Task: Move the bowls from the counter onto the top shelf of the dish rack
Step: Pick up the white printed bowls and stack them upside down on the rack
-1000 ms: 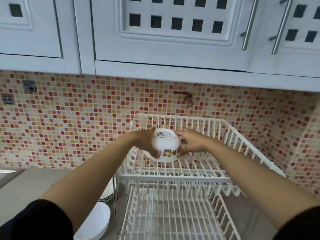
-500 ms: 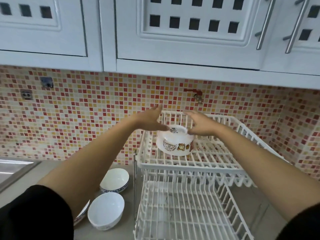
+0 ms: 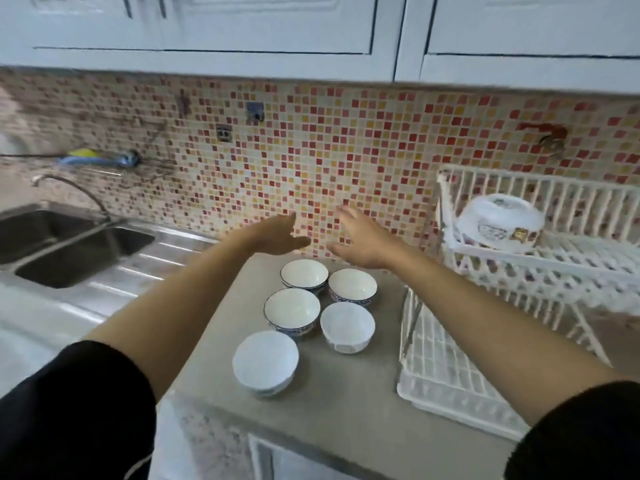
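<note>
Both hands up over the counter [image 3: 346, 403] right now, nothing in either. Left hand [image 3: 277, 233] has fingers stretched out flat and loosely together, palm facing in twd the right, empty. Right hand [image 3: 360, 240] mirrors it, fingers spread wide, thumb out, also empty. The two hover close together w/ a small gap, in front of the mosaic tile backsplash [image 3: 346, 150], above the far end of the bowl cluster.

Five bowls upright on the grey counter, all white inside. Back row: blue-rimmed bowl [image 3: 304, 274] on the left, patterned bowl [image 3: 352, 285] just beside it on the right. Middle: a larger blue-rimmed bowl [image 3: 292, 310] and a plain white bowl [image 3: 347, 326] next to it. Nearest the camera, a bit apart from the rest: front white bowl [image 3: 265, 362].

One bowl on the rack: the upside-down white bowl [image 3: 500, 221] w/ a small cartoon print on its side sits on the top shelf [image 3: 571, 254] of the white dish rack [image 3: 450, 372], near the shelf's left end, tilted a little. Lower tray of the rack looks bare of dishes, though it's blurry.

Left of the counter: steel double sink [image 3: 62, 247] w/ a curved faucet [image 3: 72, 190]. White cabinets [image 3: 277, 32] overhead. Picture is motion-smeared at the edges.
</note>
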The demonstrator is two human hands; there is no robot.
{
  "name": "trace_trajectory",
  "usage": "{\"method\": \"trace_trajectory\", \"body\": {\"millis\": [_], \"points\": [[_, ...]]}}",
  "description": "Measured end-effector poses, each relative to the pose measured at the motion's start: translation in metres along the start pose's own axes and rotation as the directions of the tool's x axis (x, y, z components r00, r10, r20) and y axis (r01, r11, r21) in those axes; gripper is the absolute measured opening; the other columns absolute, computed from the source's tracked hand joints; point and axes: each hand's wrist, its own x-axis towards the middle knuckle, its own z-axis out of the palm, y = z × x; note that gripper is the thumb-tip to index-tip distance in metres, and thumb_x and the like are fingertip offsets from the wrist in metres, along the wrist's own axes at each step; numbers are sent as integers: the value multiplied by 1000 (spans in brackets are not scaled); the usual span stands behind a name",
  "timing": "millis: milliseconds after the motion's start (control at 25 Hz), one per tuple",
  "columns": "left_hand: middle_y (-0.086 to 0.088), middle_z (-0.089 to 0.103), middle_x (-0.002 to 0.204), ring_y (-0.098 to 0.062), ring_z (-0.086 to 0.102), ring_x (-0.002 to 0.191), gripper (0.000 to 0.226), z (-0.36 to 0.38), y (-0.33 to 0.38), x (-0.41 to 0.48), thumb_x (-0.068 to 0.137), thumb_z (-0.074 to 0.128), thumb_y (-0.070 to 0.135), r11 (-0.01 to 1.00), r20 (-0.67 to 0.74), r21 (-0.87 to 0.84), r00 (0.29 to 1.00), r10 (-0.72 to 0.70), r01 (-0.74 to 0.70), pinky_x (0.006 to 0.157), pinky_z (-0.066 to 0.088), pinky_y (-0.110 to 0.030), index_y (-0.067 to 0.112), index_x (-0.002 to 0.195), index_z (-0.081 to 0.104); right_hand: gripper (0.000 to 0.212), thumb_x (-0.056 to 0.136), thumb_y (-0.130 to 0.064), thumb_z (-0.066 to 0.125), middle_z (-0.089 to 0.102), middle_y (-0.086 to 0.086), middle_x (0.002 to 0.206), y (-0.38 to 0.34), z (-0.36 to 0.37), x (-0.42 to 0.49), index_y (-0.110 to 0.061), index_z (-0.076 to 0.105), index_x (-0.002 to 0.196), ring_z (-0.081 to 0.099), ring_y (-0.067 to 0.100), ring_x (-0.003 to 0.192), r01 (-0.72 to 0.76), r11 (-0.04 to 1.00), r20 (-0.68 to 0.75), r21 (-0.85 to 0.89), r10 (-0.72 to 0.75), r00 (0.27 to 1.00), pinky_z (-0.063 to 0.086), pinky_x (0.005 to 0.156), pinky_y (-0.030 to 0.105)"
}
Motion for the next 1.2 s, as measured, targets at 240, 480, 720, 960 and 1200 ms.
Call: {"method": "trace_trajectory", "body": {"millis": [240, 480, 720, 960, 1200], "points": [[-18, 26, 156, -30, 29, 143, 80, 99, -86, -29, 94, 44, 49, 975, 185, 35, 957, -222, 219, 116, 26, -38, 1, 150, 13, 78, 92, -42, 51, 13, 15, 159, -12, 137, 2, -1, 16, 149, 16, 28, 147, -175, 976, 289, 133, 131, 948, 21, 117, 38], [-21, 22, 157, -33, 28, 144, 85, 189, -131, -37, 95, 42, 45, 905, 357, -77, 859, -367, 419, 116, 27, -38, -3, 150, -1, 78, 91, -44, 51, 27, 21, 152, -7, 249, -3, 2, 19, 145, 31, 34, 140, -420, 890, 464, 178, 300, 833, 31, 110, 37], [-25, 21, 152, -40, 37, 136, 83, 238, -135, -48, 95, 50, 32, 837, 291, -251, 863, -414, 486, 111, 32, -41, -3, 150, -1, 63, 92, -17, 50, 38, 19, 148, 1, 291, -4, -4, 22, 146, 41, 32, 134, -455, 860, 565, 232, 261, 783, 37, 106, 32], [-26, 48, 127, -42, 54, 113, 57, 212, -136, -47, 94, 44, 46, 751, 205, -445, 872, -444, 487, 92, 51, -48, 13, 139, 34, 51, 87, -5, 46, 57, 10, 130, 8, 259, -8, -16, 38, 137, 53, 29, 117, -358, 811, 336, 463, 214, 917, 42, 89, 31], [-10, 53, 90, -27, 54, 84, 46, 155, -82, -51, 96, 32, 50, 664, -191, -727, 876, -442, 176, 65, 43, -33, 6, 94, 45, 18, 94, -46, 43, 62, -2, 101, -7, 197, -26, -30, 48, 97, 57, 21, 93, -257, 565, -1, 784, 416, 909, 42, 81, 33]]}}
